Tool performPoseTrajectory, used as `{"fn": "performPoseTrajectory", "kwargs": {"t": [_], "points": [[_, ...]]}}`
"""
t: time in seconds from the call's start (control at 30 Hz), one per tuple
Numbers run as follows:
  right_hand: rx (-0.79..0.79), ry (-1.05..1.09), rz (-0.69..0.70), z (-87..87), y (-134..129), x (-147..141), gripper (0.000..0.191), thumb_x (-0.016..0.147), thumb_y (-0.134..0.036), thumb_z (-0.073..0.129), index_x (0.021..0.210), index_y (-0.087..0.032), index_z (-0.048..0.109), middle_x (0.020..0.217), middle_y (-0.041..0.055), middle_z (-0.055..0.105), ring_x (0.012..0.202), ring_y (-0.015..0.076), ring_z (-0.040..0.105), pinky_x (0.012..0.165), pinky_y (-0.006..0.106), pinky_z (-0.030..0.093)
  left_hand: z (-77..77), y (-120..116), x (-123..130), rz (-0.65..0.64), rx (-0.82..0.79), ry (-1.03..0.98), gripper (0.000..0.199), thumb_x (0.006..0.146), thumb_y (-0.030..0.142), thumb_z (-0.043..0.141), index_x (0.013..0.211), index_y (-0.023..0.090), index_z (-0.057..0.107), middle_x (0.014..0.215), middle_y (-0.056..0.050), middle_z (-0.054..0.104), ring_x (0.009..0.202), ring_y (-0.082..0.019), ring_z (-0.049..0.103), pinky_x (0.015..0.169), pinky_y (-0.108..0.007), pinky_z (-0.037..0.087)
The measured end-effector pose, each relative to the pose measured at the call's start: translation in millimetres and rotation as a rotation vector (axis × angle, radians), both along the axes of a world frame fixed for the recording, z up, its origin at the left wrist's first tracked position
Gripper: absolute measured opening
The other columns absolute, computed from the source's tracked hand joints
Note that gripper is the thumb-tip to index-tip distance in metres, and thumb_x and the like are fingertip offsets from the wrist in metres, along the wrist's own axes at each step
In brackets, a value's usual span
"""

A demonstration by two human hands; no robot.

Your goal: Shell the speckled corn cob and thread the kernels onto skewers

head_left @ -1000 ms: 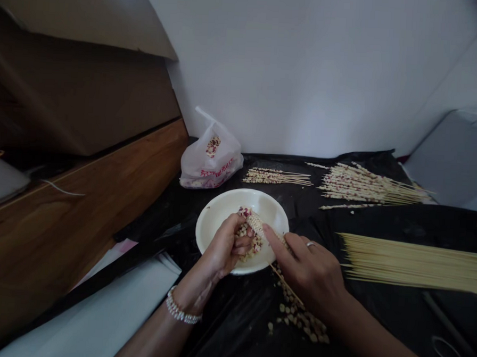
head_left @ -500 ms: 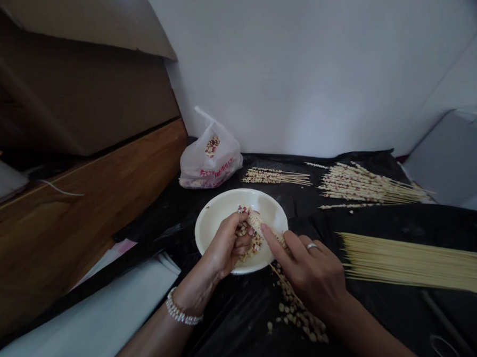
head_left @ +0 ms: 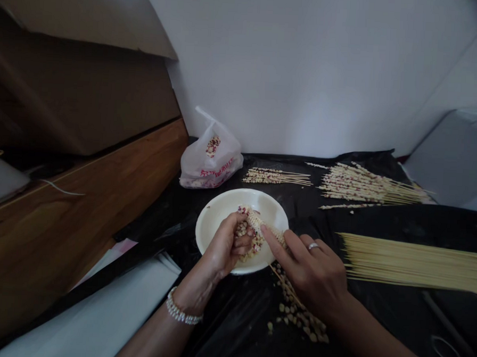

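Observation:
A white bowl (head_left: 216, 218) with pale and dark red kernels (head_left: 256, 245) in it stands on the black sheet. Over it, my left hand (head_left: 230, 244), a beaded bracelet at its wrist, is closed round the left end of a kernel-covered piece (head_left: 255, 220). My right hand (head_left: 311, 267), with a ring, grips the right end of the same piece, its index finger lying along it. A thin stick (head_left: 290, 290) comes out below my right hand, over loose pale pieces (head_left: 305, 323) on the sheet. The fingertips of my left hand are partly hidden.
Behind the bowl are a plastic bag (head_left: 211, 161) of kernels, a small bundle of covered sticks (head_left: 276, 177) and a larger one (head_left: 362, 186). Bare sticks (head_left: 414, 262) lie at the right. White sheets (head_left: 107, 305) and a cardboard box (head_left: 87, 85) are at the left.

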State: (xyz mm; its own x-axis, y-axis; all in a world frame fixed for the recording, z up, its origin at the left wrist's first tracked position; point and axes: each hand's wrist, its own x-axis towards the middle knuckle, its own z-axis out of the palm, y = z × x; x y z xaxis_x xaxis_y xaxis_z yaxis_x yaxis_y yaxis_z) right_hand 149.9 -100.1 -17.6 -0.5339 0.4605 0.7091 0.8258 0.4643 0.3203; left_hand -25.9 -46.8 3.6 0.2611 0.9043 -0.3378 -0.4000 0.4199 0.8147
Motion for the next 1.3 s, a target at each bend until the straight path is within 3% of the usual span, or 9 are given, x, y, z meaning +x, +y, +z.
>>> {"fn": "performPoseTrajectory", "kwargs": {"t": [0.13, 0.27, 0.47, 0.6, 0.87, 1.03, 1.13, 1.3], "points": [[0.001, 0.003, 0.002, -0.8, 0, -1, 0.04, 0.1, -0.011, 0.043, 0.134, -0.013, 0.063, 0.087, 0.0088, 0.072, 0.065, 0.0189, 0.05, 0.059, 0.035, 0.033, -1.5, -1, 1, 0.011, 0.011, 0.045, 0.013, 0.067, 0.019, 0.056, 0.064, 0.017, 0.043, 0.052, 0.007, 0.036, 0.038, -0.001, 0.019, 0.038, -0.016, 0.009], [-0.009, 0.004, 0.01, -2.1, 0, 0, 0.041, 0.099, -0.011, 0.045, 0.137, -0.012, 0.06, 0.086, 0.0081, 0.071, 0.064, 0.0188, 0.049, 0.058, 0.034, 0.034, -3.1, 0, 1, 0.037, 0.052, 0.027, 0.019, 0.058, 0.009, 0.055, 0.07, 0.018, 0.043, 0.052, 0.008, 0.039, 0.037, 0.0, 0.019, 0.038, -0.014, 0.009], [0.012, 0.014, 0.011, -2.0, 2, 0, 0.04, 0.098, -0.009, 0.044, 0.134, -0.011, 0.062, 0.088, 0.0089, 0.072, 0.064, 0.0192, 0.05, 0.059, 0.034, 0.034, -0.9, 5, -4, -0.015, -0.071, -0.101, 0.016, 0.073, 0.028, 0.057, 0.076, 0.015, 0.049, 0.06, 0.003, 0.049, 0.038, 0.0, 0.02, 0.036, -0.014, 0.009], [0.022, 0.002, 0.013, 0.3, 0, -2, 0.04, 0.099, -0.009, 0.043, 0.134, -0.011, 0.063, 0.088, 0.0096, 0.073, 0.065, 0.0193, 0.051, 0.058, 0.034, 0.034, -0.3, 5, -5, 0.003, -0.094, -0.093, 0.016, 0.075, 0.028, 0.057, 0.076, 0.016, 0.047, 0.06, 0.004, 0.048, 0.038, 0.0, 0.02, 0.036, -0.013, 0.01], [0.006, 0.009, 0.025, -0.4, 0, -2, 0.042, 0.098, -0.011, 0.046, 0.138, -0.01, 0.058, 0.088, 0.009, 0.071, 0.065, 0.0184, 0.05, 0.058, 0.034, 0.034, -2.7, 2, -3, -0.003, -0.011, -0.082, 0.022, 0.055, 0.011, 0.059, 0.065, 0.018, 0.041, 0.05, 0.009, 0.037, 0.037, 0.0, 0.017, 0.036, -0.014, 0.009], [0.029, 0.013, 0.01, 0.1, 1, -1, 0.039, 0.1, -0.011, 0.044, 0.134, -0.012, 0.063, 0.088, 0.0093, 0.072, 0.064, 0.0182, 0.05, 0.059, 0.034, 0.034, -2.5, 3, -4, -0.031, -0.008, -0.114, 0.017, 0.066, 0.024, 0.063, 0.072, 0.015, 0.05, 0.055, 0.006, 0.045, 0.039, 0.0, 0.018, 0.036, -0.014, 0.01], [0.022, 0.027, 0.02, -1.6, 3, -1, 0.039, 0.101, -0.011, 0.043, 0.134, -0.013, 0.062, 0.089, 0.0091, 0.073, 0.065, 0.0183, 0.052, 0.059, 0.034, 0.034, -0.7, 2, -1, 0.021, -0.01, -0.064, 0.02, 0.075, 0.031, 0.061, 0.074, 0.016, 0.048, 0.057, 0.005, 0.047, 0.038, 0.0, 0.018, 0.036, -0.014, 0.01], [-0.157, 0.262, 0.066, -9.8, 4, -5, 0.038, 0.1, -0.021, 0.05, 0.136, -0.011, 0.059, 0.087, 0.0072, 0.071, 0.07, 0.018, 0.059, 0.062, 0.031, 0.041, -0.5, 0, 1, 0.108, 0.042, -0.009, 0.015, 0.071, 0.025, 0.058, 0.072, 0.017, 0.045, 0.055, 0.006, 0.047, 0.037, 0.0, 0.02, 0.036, -0.013, 0.01]]}}
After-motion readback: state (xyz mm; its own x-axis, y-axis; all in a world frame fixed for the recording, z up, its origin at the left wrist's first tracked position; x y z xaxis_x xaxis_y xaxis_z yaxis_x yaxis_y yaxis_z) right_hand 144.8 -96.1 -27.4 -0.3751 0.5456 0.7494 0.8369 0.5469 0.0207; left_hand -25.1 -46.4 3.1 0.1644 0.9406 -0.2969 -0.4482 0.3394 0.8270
